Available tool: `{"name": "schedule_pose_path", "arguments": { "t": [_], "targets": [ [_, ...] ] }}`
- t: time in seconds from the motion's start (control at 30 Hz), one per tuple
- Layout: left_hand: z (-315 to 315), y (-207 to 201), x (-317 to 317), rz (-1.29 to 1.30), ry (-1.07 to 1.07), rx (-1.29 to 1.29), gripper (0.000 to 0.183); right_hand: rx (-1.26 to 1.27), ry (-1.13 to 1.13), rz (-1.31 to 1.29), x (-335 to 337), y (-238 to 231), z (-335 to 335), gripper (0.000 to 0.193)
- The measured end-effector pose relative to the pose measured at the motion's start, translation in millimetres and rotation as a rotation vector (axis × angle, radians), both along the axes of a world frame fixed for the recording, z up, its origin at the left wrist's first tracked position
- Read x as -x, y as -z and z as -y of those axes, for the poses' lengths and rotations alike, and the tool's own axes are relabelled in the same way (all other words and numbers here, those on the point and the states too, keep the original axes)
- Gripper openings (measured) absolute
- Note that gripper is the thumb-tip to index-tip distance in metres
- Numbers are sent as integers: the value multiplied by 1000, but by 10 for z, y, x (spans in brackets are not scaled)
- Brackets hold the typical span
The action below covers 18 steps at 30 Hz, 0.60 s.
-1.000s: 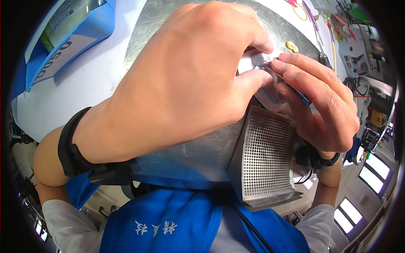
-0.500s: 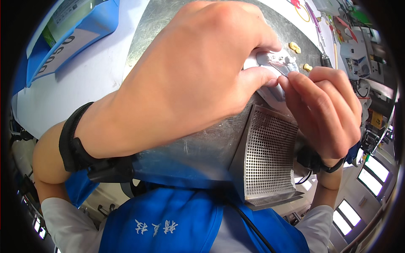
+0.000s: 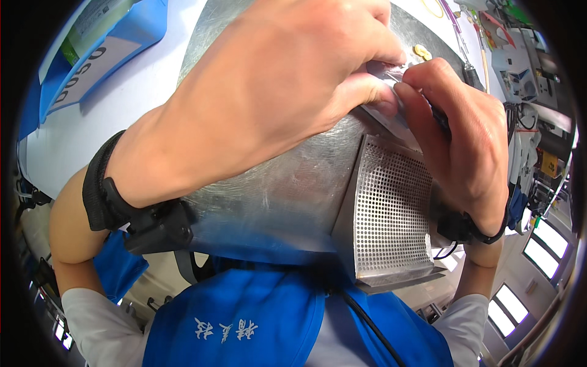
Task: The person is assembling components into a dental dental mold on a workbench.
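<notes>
My left hand (image 3: 287, 85) reaches across the metal worktop and is closed, thumb and fingers gripping a small pale grey-white moulded piece (image 3: 386, 70). Most of that piece is hidden between my hands. From the right, my right hand (image 3: 471, 134) meets it with thumb and forefinger pinched on a thin rod (image 3: 396, 77), whose tip lies at the piece. The rest of the rod is covered by my fingers. Small yellow lumps (image 3: 422, 52) lie on the metal just beyond my right fingertips.
A perforated metal plate (image 3: 394, 208) slopes toward me below my hands, on the edge of the scratched metal worktop (image 3: 275, 189). A blue bin (image 3: 137, 33) stands at the far left. Slender tools (image 3: 471, 73) lie at the far right. Black straps circle both wrists.
My right hand has moved up and left, closer to my left thumb, and now covers more of the pale piece. My left hand has shifted slightly up and left.
</notes>
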State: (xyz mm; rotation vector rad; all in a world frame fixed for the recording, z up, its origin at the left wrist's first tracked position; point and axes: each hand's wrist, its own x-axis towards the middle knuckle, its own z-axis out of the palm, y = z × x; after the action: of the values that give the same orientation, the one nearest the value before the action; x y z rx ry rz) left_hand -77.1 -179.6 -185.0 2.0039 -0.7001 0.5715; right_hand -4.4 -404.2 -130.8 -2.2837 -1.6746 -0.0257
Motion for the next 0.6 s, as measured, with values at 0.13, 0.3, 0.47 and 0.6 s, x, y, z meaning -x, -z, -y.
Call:
{"name": "schedule_pose_path", "arguments": {
  "t": [0.13, 0.3, 0.47, 0.6],
  "targets": [
    [-44, -33, -44, 29, 67, 42, 28, 60, 7, 176, 22, -1, 26, 12],
    [11, -139, 27, -39, -40, -165, 26, -43, 6, 248, 79, 90, 4, 13],
    [17, -117, 26, -52, -33, -73, 25, -24, 59, 235, 96, 123, 16, 14],
    [22, -88, 4, -59, -26, 5, 25, -50, 26, 169, 53, 86, 9, 15]
  ]
}}
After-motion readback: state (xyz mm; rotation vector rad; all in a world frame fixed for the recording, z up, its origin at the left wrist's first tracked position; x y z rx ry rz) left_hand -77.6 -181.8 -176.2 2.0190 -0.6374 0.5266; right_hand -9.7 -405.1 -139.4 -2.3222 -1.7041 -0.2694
